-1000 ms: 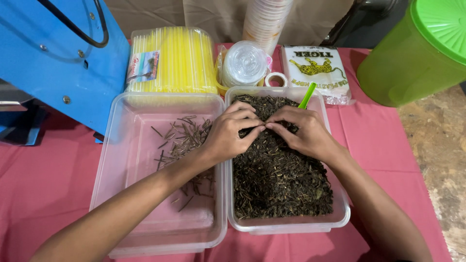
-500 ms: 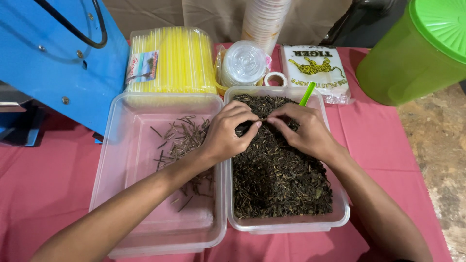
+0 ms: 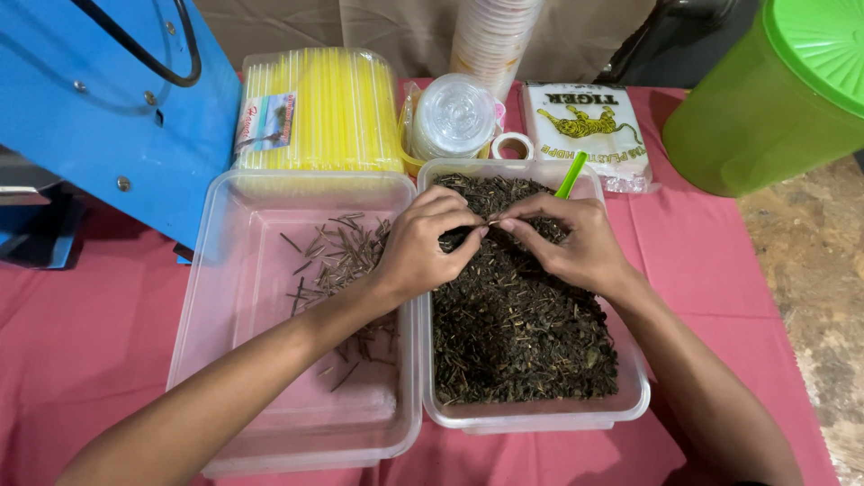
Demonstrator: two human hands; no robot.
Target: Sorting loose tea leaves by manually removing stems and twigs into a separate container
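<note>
Over the right tub (image 3: 630, 396), full of dark dried leaves (image 3: 513, 333) at the tabletop's near edge, the left hand (image 3: 423, 247) and right hand (image 3: 576, 243) pinch fingertips on one thin stem (image 3: 492, 222); the left tub (image 3: 243, 297) holds loose stems (image 3: 328, 261).

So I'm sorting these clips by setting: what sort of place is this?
Probably a small drink stall or its prep table. A pack of yellow straws, stacked disposable cups with clear lids, and a tub of dried leaves being picked over suggest it.
</note>
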